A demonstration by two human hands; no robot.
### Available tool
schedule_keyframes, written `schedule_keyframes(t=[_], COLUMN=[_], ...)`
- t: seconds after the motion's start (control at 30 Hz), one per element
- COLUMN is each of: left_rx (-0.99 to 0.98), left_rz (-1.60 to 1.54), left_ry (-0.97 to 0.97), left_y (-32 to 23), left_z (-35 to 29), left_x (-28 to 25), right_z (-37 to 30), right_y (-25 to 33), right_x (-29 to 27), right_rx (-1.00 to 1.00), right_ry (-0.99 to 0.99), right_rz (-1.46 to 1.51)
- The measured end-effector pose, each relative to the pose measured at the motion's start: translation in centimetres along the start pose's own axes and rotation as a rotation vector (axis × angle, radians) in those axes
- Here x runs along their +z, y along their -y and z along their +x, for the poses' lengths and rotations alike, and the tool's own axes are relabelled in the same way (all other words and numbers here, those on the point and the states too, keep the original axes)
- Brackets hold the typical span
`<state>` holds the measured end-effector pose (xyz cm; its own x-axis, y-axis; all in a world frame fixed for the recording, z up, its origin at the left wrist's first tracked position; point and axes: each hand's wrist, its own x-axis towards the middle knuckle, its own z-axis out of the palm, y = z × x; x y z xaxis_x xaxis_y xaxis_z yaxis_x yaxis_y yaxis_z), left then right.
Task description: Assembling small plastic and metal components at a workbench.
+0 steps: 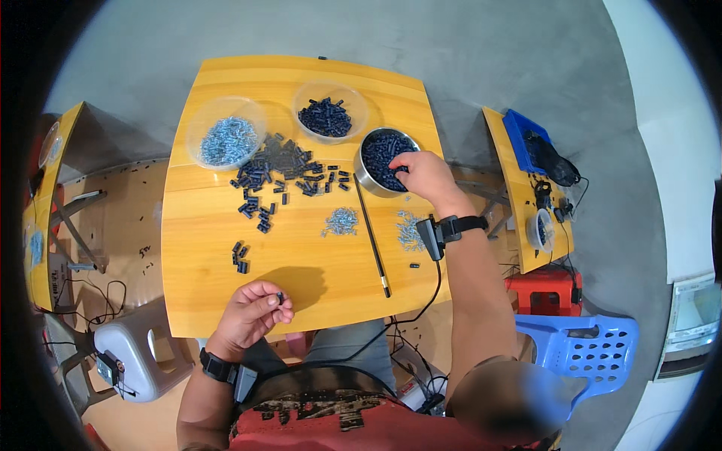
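My left hand (252, 314) is held palm up over the table's near edge, its thumb and fingers pinching a small black plastic part (280, 298). At the far right, my right hand (427, 179) reaches over the rim of a steel bowl (368, 183) full of small dark cylindrical parts (385, 150). Its fingers are bent together at those parts; whether a piece is between them is hidden. Left of the bowl, many black parts (259, 177) lie loose in a heap, and several more (240, 255) sit closer to my left hand.
Two clear plastic tubs stand at the back: one with silvery small metal pieces (228, 140), one with dark parts (325, 118). Small metal piles (341, 222) (410, 230) flank a thin black rod (370, 233) on the wooden table (199, 218). A blue plastic chair (590, 353) stands right.
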<state>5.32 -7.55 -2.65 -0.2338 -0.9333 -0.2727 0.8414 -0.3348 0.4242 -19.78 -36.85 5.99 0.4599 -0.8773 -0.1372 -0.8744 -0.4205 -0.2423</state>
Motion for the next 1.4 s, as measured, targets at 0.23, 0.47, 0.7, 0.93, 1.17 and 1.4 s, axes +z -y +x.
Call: schedule_keyframes(t=[0.23,0.47,0.7,0.93,1.17,1.4], left_rx=[-0.014,-0.017,-0.001,-0.015,0.044,0.170], left_rz=[0.036,0.030,0.030,0.005,0.046,0.144], left_ry=[-0.007,0.012,-0.013,0.032,-0.031,-0.114], left_y=[-0.1,-0.2,0.0,0.0,0.2,1.5], left_z=[-0.2,0.1,-0.5,-0.1,-0.5,-0.3], left_x=[-0.2,0.1,-0.5,-0.5,0.0,0.8], right_z=[0.1,0.8,-3.0,-9.0,-10.4,-11.2], right_y=[0.9,-1.8,1.7,8.9,12.8,12.4], right_x=[0.0,1.1,-0.5,5.6,10.1,11.1], right_rx=[-0.088,-0.049,0.197,0.045,-0.348,-0.336], right_ry=[-0.031,-0.131,0.043,0.319,-0.179,-0.278], right_rz=[-0.126,0.299,1.504,0.921,0.140,0.171])
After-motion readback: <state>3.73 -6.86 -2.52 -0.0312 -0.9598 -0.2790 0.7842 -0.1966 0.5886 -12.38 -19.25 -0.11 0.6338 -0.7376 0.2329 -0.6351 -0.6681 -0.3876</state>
